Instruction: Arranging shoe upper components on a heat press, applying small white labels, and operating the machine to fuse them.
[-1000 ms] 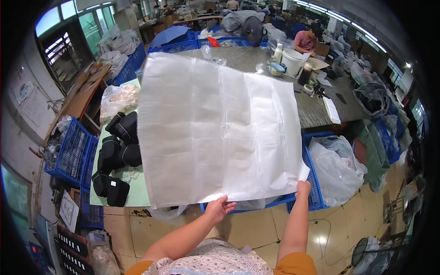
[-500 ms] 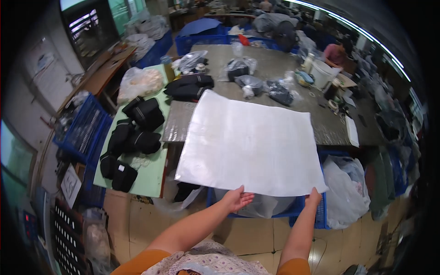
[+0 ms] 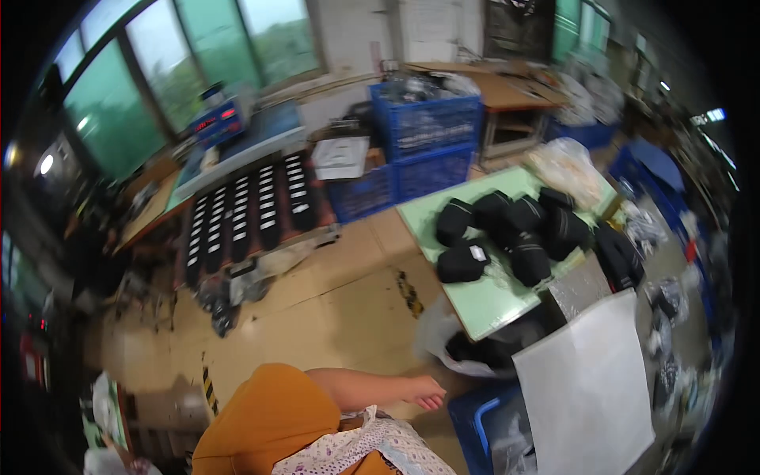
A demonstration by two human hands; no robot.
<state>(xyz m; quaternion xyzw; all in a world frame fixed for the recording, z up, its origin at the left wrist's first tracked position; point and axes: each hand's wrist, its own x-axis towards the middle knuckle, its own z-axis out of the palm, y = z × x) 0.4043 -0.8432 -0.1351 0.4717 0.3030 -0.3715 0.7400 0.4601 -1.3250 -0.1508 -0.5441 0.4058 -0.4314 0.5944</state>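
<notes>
Left hand [image 3: 427, 392] kinda loose, fingers half-curled, nothing in it that I can see, over tiled floor [image 3: 348, 293] just left of blue plastic crate [image 3: 469, 423]. Right hand out of frame, so can't tell its grip. Big white sheet [image 3: 590, 388] at lower right, partly over crate. Bunch of black pouches [image 3: 461, 263] on light-green tabletop [image 3: 427, 210], plastic bag [image 3: 568, 168] at far edge.
</notes>
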